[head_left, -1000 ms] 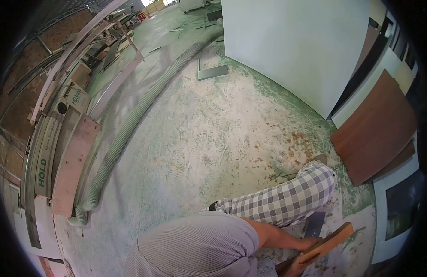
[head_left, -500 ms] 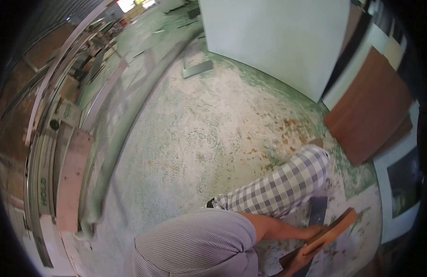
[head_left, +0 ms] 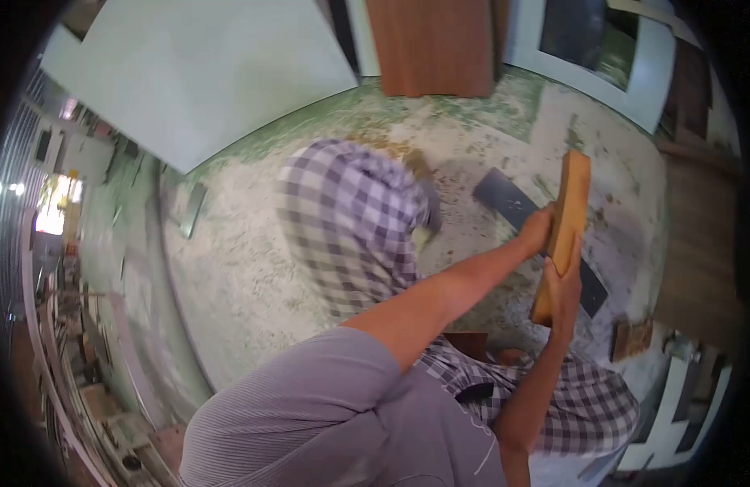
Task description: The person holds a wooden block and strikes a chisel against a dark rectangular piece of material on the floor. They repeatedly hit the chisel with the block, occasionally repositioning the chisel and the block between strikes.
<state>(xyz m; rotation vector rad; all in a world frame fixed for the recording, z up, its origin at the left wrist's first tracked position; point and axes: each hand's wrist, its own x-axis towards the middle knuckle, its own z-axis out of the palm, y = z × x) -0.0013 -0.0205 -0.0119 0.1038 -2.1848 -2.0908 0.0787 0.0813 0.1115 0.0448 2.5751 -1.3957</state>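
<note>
1. The step in hand, as I judge it, is holding and positioning: both hands are on one orange-brown wooden bar (head_left: 578, 187), out in front of the body, between the checked knees (head_left: 342, 203).
2. The left hand (head_left: 537, 230) has its fingers curled against the bar's left edge, seemingly closed on it; their tips are hidden, so how far they wrap around I cannot tell.
3. The right hand (head_left: 565, 292) pinches the bar lower down, its thumb on the left and its fingers stretched along the right edge.
4. The bar crosses, in this view, above a dark strip (head_left: 502, 196) lying on the floor (head_left: 261, 268); whether the two touch cannot be told from here (the camera looks almost straight down).
5. Any move from this pose would, I think, call for both hands working together and a steady tilt, since the bar reaches well past the grip at its upper end.
6. Nearby, a small wooden block (head_left: 632, 341) sits to the right of the strip's lower end, apart from both hands.
7. Against the picture half a second ago, the view has swung toward the hands: the bar has gone from the lower right corner to farther up the frame and looks steeper, more of the strip shows, and both hands remain on the bar.
</note>
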